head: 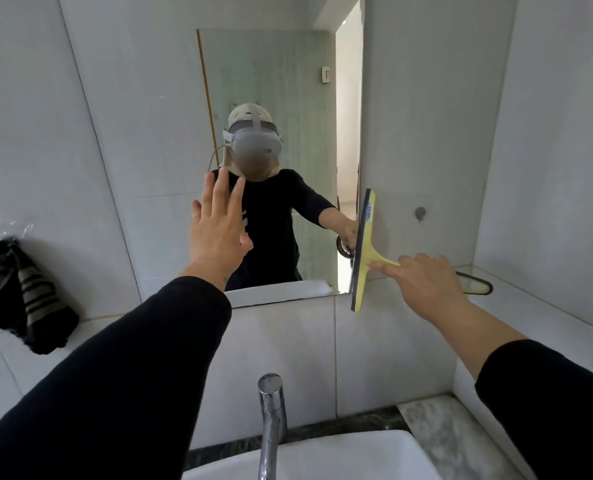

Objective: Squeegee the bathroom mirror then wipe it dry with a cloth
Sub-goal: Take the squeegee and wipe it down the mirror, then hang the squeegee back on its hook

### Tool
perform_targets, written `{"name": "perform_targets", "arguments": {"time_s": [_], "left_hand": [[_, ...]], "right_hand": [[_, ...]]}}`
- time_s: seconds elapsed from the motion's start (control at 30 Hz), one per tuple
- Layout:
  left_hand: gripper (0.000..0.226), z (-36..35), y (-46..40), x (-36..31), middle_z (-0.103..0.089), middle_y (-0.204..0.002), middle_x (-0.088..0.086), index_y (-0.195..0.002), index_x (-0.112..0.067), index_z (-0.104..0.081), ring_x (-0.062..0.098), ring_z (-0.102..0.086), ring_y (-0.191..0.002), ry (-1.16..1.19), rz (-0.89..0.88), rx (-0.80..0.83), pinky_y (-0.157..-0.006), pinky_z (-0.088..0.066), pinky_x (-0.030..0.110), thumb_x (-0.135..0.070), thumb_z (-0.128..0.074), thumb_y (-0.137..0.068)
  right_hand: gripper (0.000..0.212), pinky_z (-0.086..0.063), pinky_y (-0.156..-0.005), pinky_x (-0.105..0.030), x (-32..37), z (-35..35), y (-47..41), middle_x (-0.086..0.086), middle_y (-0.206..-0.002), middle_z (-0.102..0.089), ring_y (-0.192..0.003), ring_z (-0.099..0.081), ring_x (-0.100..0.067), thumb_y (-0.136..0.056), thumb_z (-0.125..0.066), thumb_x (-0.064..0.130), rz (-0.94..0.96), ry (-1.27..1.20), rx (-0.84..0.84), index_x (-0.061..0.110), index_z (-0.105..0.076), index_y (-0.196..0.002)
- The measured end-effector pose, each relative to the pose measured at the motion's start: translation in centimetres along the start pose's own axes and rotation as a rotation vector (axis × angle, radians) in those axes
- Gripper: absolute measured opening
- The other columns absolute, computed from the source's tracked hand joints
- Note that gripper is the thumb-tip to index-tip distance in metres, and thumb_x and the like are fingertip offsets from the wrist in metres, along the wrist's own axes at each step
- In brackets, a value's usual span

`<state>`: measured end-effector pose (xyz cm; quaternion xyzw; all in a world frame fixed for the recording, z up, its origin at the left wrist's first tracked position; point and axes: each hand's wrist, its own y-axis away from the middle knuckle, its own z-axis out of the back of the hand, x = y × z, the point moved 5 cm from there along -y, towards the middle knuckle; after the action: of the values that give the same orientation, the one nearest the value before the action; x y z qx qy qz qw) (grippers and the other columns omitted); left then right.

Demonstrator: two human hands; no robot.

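Squeegeeing is under way: a yellow squeegee point(363, 251) is held upright at the right edge of the mirror point(281, 161), its blade straddling glass and tile. The right hand point(426, 285) is closed on its handle, one finger stretched toward the blade. The left hand point(219, 226) is spread wide, nothing in its grip, raised before the glass. A dark cloth point(25, 296) lies unused on the ledge point(101, 327) at left; drying is judged still to come.

Head-worn view, close, facing mirror point(271, 150) above sink point(340, 452)
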<state>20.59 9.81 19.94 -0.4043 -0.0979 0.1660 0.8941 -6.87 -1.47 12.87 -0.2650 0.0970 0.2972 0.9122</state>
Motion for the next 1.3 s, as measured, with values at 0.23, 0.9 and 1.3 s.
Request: {"name": "perform_targets", "arguments": {"time_s": [0.23,0.9,1.3], "left_hand": [[0.097,0.2,0.3,-1.2,0.005,-0.159,0.009,-0.150,-0.018,-0.003,0.030,0.009,-0.146,0.018,0.029,-0.015,-0.115,-0.009,0.059,-0.027,-0.067,-0.078],[0.028,2.2,6.8,-7.9,-0.067,-0.094,-0.005,-0.115,-0.025,-0.069,0.014,-0.061,-0.088,0.689,-0.427,0.203,-0.079,-0.050,0.024,-0.017,-0.060,-0.091],[0.023,-0.4,6.7,-15.0,-0.060,-0.085,-0.006,-0.108,-0.019,-0.073,0.011,-0.057,-0.081,0.797,-0.298,0.237,-0.072,-0.038,0.011,-0.012,-0.064,-0.087]], "right_hand": [[0.068,-0.034,-0.080,-0.035,-1.5,3.4,2.0,-0.003,-0.123,-0.049,-0.108,-0.052,-0.024,-0.094,-0.035,0.003,-0.007,0.068,-0.041,0.038,-0.015,-0.149],[0.047,0.013,-0.110,-0.059,3.1,12.3,5.0,-0.006,-0.149,-0.035,-0.146,-0.008,-0.025,-0.083,-0.058,0.011,0.119,0.015,-0.217,0.039,-0.062,-0.121],[0.076,-0.046,-0.083,-0.031,-7.6,9.3,2.4,-0.015,-0.127,-0.054,-0.108,-0.056,-0.027,-0.078,-0.075,0.015,-0.761,-1.112,-0.374,0.011,-0.033,-0.141]]}}
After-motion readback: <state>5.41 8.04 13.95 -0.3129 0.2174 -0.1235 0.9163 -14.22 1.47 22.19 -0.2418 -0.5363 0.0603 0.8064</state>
